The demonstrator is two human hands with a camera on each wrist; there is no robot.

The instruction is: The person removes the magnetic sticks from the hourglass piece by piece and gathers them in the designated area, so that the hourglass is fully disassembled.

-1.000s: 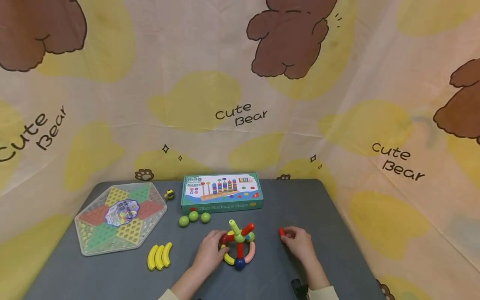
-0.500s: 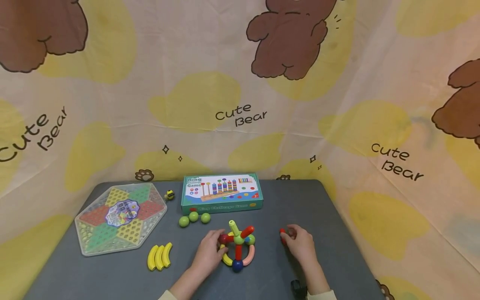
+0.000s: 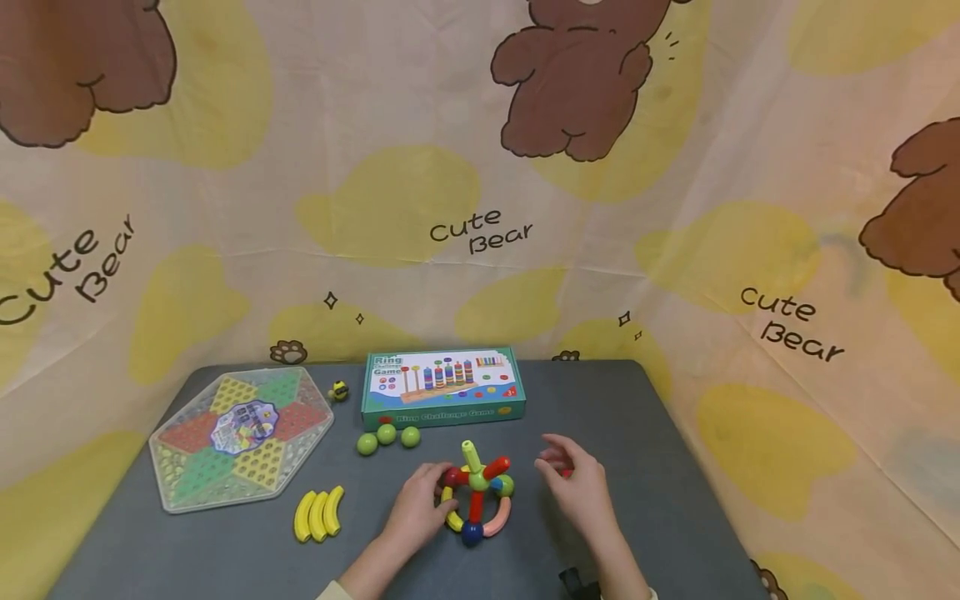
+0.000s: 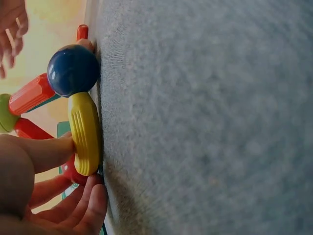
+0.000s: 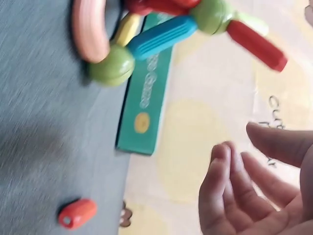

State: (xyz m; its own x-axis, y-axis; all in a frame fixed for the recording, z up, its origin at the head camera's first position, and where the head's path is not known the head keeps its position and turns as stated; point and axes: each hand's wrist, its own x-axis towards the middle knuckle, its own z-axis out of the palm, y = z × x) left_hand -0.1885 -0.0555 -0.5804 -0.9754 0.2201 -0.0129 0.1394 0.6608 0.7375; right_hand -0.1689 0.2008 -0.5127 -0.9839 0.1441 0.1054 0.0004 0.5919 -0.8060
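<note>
A toy structure of coloured balls and rods (image 3: 478, 481) stands on the table, with a ring of curved rods below and a light green and a red rod sticking out at its top. My left hand (image 3: 416, 504) grips its left side. In the left wrist view the thumb presses the yellow curved rod (image 4: 84, 132) and fingers curl by the red ball (image 4: 72, 172); the dark blue ball (image 4: 73, 71) is beyond. To the structure's right, my right hand (image 3: 581, 483) is raised with fingers apart, holding nothing. A short red rod (image 5: 77, 213) lies on the table below it, mostly hidden in the head view.
Three yellow curved rods (image 3: 318, 514) lie at the left, three green balls (image 3: 386, 434) farther back. Behind them stands a green game box (image 3: 444, 387), with a small bee figure (image 3: 340, 391) beside it. A hexagonal board game case (image 3: 243, 437) occupies the table's left.
My right hand has let go of the red rod, lifted, and shifted left toward the structure. The left hand keeps its grip while the structure has turned slightly.
</note>
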